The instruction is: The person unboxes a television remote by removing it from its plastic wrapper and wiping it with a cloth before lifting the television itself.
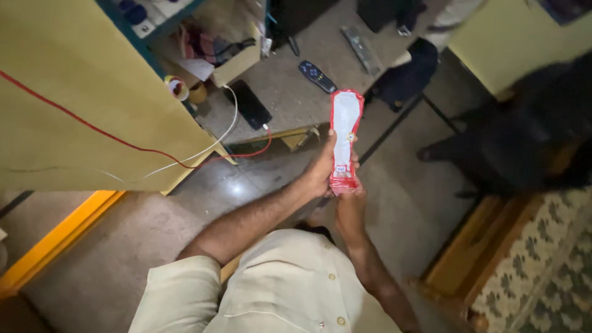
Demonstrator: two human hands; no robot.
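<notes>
Long, flat red-edged white packet (344,140) with small label, perhaps plastic, upright between both hands (324,169)

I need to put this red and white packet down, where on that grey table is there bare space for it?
Both hands, left hand and right hand, grip the packet. The table lies bare between the black phone and the remote, and beyond toward the near edge. The shelf side by the tape rolls and white cable is crowded.

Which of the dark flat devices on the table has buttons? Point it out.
The remote control, lying farther back with rows of buttons; the black phone nearer the white cable is plain.
</notes>
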